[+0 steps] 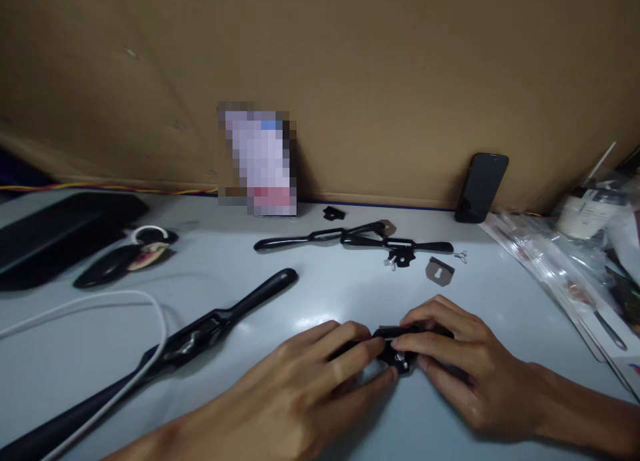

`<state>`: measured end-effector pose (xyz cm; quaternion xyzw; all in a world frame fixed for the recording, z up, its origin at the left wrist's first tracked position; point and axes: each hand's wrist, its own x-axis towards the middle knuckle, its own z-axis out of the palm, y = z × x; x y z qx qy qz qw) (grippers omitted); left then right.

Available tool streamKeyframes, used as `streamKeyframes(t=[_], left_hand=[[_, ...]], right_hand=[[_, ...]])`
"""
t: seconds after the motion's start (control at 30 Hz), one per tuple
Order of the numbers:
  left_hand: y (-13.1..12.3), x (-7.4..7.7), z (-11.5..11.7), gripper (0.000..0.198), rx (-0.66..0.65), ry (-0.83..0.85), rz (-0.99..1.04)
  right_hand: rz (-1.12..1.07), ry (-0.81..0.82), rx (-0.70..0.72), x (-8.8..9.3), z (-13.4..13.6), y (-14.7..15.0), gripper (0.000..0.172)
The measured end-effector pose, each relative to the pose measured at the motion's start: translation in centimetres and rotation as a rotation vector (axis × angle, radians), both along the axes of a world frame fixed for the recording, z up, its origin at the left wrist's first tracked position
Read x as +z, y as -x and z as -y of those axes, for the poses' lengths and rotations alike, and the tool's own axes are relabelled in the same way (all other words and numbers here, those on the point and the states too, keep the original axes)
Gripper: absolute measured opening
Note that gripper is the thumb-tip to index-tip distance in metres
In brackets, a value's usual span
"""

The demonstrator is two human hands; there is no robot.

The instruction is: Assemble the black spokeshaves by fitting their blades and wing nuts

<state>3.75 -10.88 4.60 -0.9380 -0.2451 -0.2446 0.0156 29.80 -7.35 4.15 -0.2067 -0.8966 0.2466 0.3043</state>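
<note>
While your left hand and right hand met, their fingers pinched a small black metal part with a shiny screw over the smooth pale bench.

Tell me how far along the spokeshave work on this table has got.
Looks done: one black spokeshave lies whole at the left. In hand: the left hand and right hand pinch a small black part with a screw. Apparently left: two bare spokeshave bodies, a black cap, a metal blade and a wing screw lie loose behind.
</note>
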Motion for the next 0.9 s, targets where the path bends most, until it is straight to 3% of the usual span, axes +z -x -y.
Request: streamKeyframes(t=[0.4,0.9], left_hand=[[0.02,-0.50,-0.07,0.037,-0.023,0.012,0.003],[0.16,-0.33,0.06,0.035,-0.009,-0.005,-0.030]], right_hand=[[0.003,0.023,-0.021,-0.18,-0.03,-0.06,0.019],[-0.023,-0.034,0.073,0.28,-0.29,-0.02,0.031]])
